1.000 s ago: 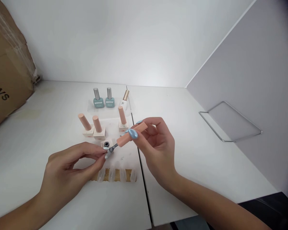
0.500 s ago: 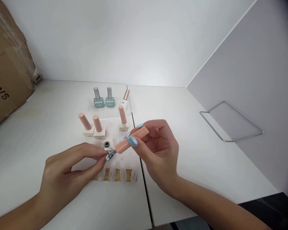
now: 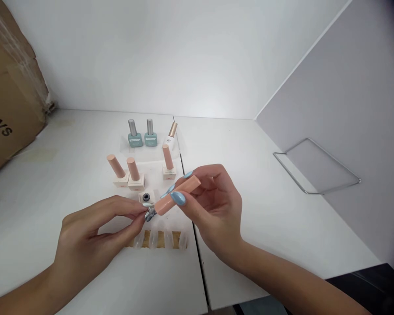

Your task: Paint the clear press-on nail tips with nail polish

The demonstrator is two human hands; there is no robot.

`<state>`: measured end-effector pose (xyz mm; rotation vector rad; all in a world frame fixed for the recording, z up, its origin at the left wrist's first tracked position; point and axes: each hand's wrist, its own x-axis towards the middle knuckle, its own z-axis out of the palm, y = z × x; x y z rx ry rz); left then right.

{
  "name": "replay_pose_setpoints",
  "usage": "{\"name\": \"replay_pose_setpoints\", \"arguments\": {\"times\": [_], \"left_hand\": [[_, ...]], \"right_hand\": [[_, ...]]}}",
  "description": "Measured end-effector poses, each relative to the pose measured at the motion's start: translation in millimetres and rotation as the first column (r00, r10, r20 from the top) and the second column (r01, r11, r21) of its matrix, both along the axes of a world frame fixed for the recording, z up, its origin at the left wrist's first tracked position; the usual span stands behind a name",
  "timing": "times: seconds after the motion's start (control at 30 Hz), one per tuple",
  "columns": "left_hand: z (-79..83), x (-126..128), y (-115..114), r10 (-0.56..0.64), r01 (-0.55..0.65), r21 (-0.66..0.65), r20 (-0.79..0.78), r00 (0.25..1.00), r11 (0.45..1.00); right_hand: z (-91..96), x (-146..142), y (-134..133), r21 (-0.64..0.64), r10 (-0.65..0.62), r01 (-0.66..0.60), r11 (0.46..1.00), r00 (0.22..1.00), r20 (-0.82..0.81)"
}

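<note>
Between thumb and forefinger, my left hand (image 3: pixel 98 236) pinches a small false nail (image 3: pixel 149 214), partly coated in dark grey polish. My right hand (image 3: pixel 213 205) grips the peach cap of a nail polish brush (image 3: pixel 177 195), tilted down to the left. Its lower end is right at the nail, and the bristles are mostly hidden there. Just behind my left fingertips stands the uncapped polish bottle (image 3: pixel 146 197), its dark round mouth showing. Below the hands, several clear false nails (image 3: pixel 168 239) sit in a row on a wooden strip (image 3: pixel 160 239), partly covered by my left hand.
Three peach-capped bottles (image 3: pixel 136 177) stand behind the hands. Farther back are two teal bottles (image 3: pixel 150 138) and a gold-capped white bottle (image 3: pixel 171 135) on a clear tray (image 3: pixel 123 144). A cardboard box (image 3: pixel 13 87) is at left, a wire frame (image 3: pixel 317 168) at right. A seam (image 3: pixel 198 253) splits the table.
My right hand has shifted slightly left and down with the brush, bringing the cap's lower end closer to the false nail. My left hand stays almost still.
</note>
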<state>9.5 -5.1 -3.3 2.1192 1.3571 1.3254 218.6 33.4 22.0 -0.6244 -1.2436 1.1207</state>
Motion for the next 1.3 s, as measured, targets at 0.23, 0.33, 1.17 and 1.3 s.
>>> {"name": "replay_pose_setpoints", "arguments": {"times": [0.23, 0.33, 1.17, 1.3], "left_hand": [[-7.1, -3.4, -4.4, 0.007, -0.007, 0.007, 0.013, 1.000, 1.000], [-5.0, -4.4, -2.8, 0.006, -0.006, 0.009, 0.013, 1.000, 1.000], [-4.4, -5.4, 2.3, -0.016, 0.035, -0.117, 0.154, 0.988, 0.992], [-2.3, -5.4, 4.1, -0.017, 0.033, -0.099, 0.158, 0.987, 0.995]], "right_hand": [[0.4, 0.6, 0.7, -0.088, -0.166, 0.166, 0.982, 0.986, 0.016], [1.7, -0.9, 0.7, -0.039, -0.164, 0.163, 0.986, 0.986, -0.019], [-1.9, -2.5, 1.0, 0.020, -0.148, 0.149, 0.989, 0.987, -0.058], [-2.5, -1.8, 0.2, 0.017, -0.160, 0.161, 0.987, 0.987, -0.032]]}}
